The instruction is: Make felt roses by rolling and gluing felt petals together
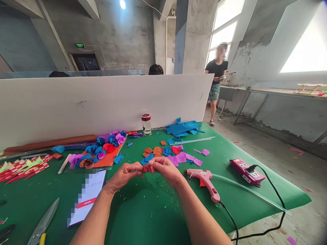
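Both hands meet above the middle of the green table. Between their fingertips is a small paper flower (145, 169), brownish outside with a purple centre. My left hand (125, 175) pinches it from the left side. From the right, my right hand (163, 169) has its thumb and forefinger closed at the flower's edge. Cut paper petals (182, 157) in purple, blue, red and orange lie just beyond the hands. A pink glue gun (204, 177) rests on its side to the right of my right hand. Finished paper roses (100, 153) are piled at the left.
A phone (89, 197) and scissors (46, 219) lie front left. A lidded jar (146, 125) stands by the white partition (102, 102). At right are a pink power strip (247, 172), a black cable and a clear glue stick. A person (216, 71) stands beyond the table.
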A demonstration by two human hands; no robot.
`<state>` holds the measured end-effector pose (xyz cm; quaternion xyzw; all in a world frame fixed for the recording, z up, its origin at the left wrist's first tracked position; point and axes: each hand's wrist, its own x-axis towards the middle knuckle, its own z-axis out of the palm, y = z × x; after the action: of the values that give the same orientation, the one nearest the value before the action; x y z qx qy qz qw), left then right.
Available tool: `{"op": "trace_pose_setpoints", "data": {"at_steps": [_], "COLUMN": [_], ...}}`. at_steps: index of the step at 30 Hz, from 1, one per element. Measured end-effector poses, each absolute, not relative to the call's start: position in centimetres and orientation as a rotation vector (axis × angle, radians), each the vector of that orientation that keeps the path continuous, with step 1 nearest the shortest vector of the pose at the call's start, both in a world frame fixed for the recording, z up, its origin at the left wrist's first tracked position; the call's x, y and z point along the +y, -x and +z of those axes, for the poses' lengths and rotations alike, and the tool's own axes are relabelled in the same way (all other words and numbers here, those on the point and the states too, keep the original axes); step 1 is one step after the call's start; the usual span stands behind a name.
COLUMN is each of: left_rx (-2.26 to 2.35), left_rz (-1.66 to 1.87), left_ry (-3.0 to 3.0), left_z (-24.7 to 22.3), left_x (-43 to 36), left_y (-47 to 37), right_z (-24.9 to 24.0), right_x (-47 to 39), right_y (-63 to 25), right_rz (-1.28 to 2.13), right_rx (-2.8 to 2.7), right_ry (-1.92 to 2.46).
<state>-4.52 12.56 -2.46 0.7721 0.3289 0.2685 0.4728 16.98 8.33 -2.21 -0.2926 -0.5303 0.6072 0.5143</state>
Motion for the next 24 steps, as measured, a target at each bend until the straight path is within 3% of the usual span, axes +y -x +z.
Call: {"op": "trace_pose_setpoints", "data": {"at_steps": [13, 24], "left_rx": [0.919, 0.924], "left_rz": [1.366, 1.249], "left_ry": [-1.635, -1.757], "left_z": [-4.4, -4.0], "left_x": [13.0, 12.6], "left_y": [2.7, 2.8], "right_z": [-3.7, -3.5], "right_x": [9.5, 9.2], "right_y": [-15.3, -15.1], "right_rz": [1.075, 1.02], "right_rx": [-1.173, -1.22], "right_ry": [0.915, 0.811]}}
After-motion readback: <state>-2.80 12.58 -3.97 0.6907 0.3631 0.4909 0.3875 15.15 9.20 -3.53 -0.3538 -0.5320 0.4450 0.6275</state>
